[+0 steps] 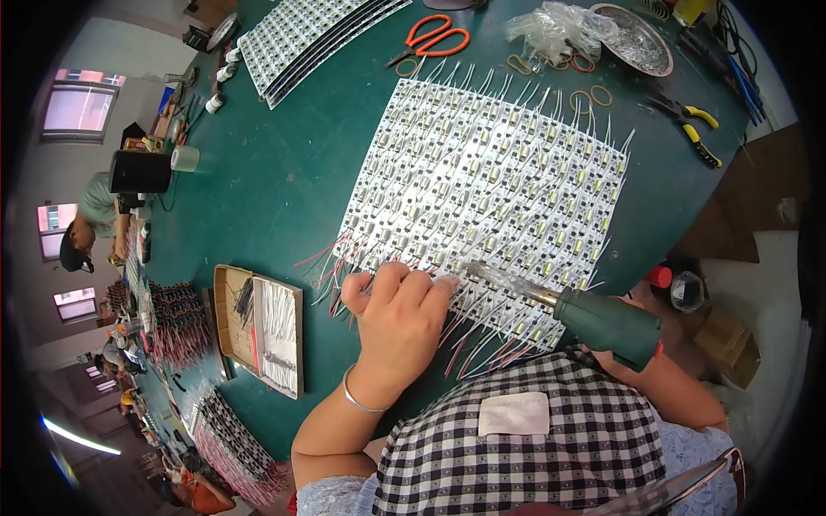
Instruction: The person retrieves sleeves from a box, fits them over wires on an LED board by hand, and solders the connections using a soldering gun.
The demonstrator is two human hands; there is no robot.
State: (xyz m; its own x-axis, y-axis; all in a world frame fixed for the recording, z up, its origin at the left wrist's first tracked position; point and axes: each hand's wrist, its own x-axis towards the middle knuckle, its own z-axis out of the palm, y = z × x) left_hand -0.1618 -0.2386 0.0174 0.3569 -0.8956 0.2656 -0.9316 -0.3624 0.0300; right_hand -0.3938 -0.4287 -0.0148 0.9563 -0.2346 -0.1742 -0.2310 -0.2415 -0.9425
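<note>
A white panel of small circuit boards [482, 185] lies on the green table, with thin white wires rising from it and red and white wires along its near edge. My left hand [400, 314] rests on that near edge, fingers curled down and closed; whatever they pinch is hidden under them. My right hand [635, 303], mostly hidden behind the tool, grips a green soldering gun [607, 327]. Its metal tip reaches left over the panel, just right of my left fingertips.
A cardboard box of cut wires [280, 335] sits left of my left hand. More board panels [301, 39], orange-handled scissors [439, 36], a clear plastic bag [559, 34], a round metal dish [658, 60] and yellow-black pliers [697, 129] lie beyond. Wired bundles [228, 447] and other people are at left.
</note>
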